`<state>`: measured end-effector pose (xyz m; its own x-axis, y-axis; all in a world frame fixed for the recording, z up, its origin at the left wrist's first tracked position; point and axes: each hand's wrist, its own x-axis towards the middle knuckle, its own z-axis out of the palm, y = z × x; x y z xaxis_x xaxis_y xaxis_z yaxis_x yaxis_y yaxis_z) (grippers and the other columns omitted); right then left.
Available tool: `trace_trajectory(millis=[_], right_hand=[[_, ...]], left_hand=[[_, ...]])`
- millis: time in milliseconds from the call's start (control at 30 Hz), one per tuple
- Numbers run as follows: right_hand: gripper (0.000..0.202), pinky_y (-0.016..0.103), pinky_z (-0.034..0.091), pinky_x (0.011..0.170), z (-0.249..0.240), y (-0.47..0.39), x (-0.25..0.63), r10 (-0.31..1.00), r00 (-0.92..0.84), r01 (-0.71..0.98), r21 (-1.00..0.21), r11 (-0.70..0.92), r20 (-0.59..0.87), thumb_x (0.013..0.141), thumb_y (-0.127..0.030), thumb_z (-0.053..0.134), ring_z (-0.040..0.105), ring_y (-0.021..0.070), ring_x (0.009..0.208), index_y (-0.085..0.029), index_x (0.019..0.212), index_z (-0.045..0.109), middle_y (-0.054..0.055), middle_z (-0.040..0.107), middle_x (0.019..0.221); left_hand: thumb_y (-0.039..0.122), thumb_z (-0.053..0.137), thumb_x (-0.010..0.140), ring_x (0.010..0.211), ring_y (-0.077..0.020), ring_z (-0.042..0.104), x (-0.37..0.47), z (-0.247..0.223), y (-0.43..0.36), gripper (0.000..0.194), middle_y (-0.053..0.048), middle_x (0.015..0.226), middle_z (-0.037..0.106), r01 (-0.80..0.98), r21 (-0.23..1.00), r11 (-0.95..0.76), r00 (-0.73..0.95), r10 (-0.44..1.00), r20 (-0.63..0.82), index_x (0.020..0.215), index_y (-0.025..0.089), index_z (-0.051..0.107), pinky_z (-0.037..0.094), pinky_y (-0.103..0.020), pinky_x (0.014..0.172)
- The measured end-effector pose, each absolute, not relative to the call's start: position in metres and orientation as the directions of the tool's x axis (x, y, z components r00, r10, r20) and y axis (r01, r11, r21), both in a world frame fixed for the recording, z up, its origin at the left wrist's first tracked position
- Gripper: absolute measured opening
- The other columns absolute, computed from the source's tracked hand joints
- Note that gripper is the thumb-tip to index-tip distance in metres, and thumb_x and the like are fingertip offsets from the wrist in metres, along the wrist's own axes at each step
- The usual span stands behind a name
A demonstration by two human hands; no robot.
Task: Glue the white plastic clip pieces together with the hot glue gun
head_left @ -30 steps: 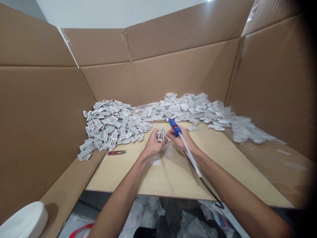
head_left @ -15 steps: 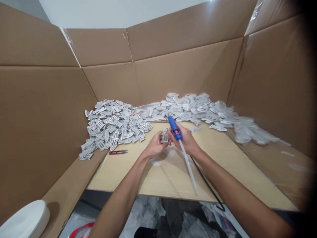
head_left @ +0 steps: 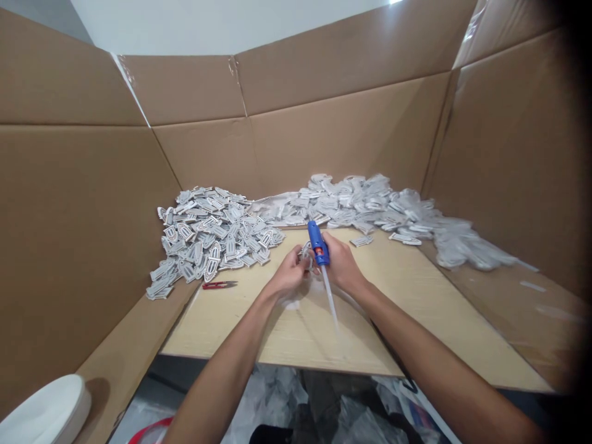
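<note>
My right hand (head_left: 341, 262) is closed around a blue glue gun (head_left: 317, 237), and a translucent glue stick (head_left: 330, 296) sticks out of its back end toward me. My left hand (head_left: 290, 271) pinches a small grey-and-white arched piece (head_left: 305, 251), held just left of the glue gun above the table. Fingers and the gun partly cover this piece, and the nozzle is not clearly visible. Beyond my left hand lies a heap of similar loose grey-and-white pieces (head_left: 217, 225).
Pieces in clear plastic bags (head_left: 356, 200) line the back, trailing right. Red thread snips (head_left: 219, 285) lie left on the pale wooden tabletop (head_left: 416, 308). Cardboard walls (head_left: 333, 135) surround it. A white round object (head_left: 50, 410) stands lower left. The gun's black cord runs beneath my right forearm.
The glue gun has moved slightly left and turned, its glue stick now pointing more straight toward me. The small piece has tilted and is more covered by my fingers.
</note>
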<state>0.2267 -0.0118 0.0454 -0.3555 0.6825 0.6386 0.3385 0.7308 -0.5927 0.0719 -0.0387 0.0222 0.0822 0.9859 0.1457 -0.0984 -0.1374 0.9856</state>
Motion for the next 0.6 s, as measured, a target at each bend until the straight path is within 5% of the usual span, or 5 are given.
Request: trace_trajectory(millis=[133,233,367,600], right_hand=[[0.018,0.029,0.041,0.067,0.052,-0.013,0.229,0.688,-0.311,0.34,-0.6,0.725,0.655,0.085,-0.037,0.063,0.054,0.0189,0.073,-0.022,0.08,0.056,0.004,0.065,0.081],[0.029,0.028,0.04,0.061,0.053,-0.013,0.231,0.773,-0.321,0.305,-0.713,0.631,0.547,0.086,-0.048,0.064,0.053,0.0177,0.065,-0.02,0.078,0.065,0.001,0.063,0.07],[0.037,0.028,0.04,0.056,0.048,-0.013,0.23,0.832,-0.38,0.313,-0.79,0.527,0.405,0.086,-0.054,0.064,0.057,0.018,0.06,-0.02,0.071,0.068,0.001,0.065,0.063],[0.031,0.027,0.045,0.061,0.043,-0.011,0.227,0.794,-0.449,0.294,-0.772,0.564,0.41,0.09,-0.049,0.06,0.061,0.0173,0.064,-0.023,0.081,0.074,0.0,0.071,0.069]], left_hand=[[0.051,0.07,0.084,0.051,-0.0099,0.049,0.071,0.026,-0.037,0.038,0.004,0.062,0.053,-0.117,0.986,-0.115,-0.088,0.991,0.105,0.089,0.022,0.046,0.031,-0.02,0.048],[0.042,0.067,0.084,0.049,-0.0087,0.045,0.065,0.029,-0.036,0.03,0.006,0.059,0.049,-0.114,0.982,-0.15,-0.199,0.972,0.125,0.086,0.022,0.046,0.029,-0.02,0.047],[0.026,0.067,0.077,0.056,-0.008,0.049,0.062,0.03,-0.036,0.028,0.004,0.071,0.056,-0.215,0.956,-0.2,-0.191,0.968,0.16,0.094,0.022,0.045,0.034,-0.02,0.054],[0.016,0.065,0.071,0.057,-0.0073,0.045,0.064,0.026,-0.032,0.032,0.004,0.073,0.053,-0.294,0.923,-0.248,-0.125,0.968,0.22,0.095,0.021,0.044,0.03,-0.022,0.054]])
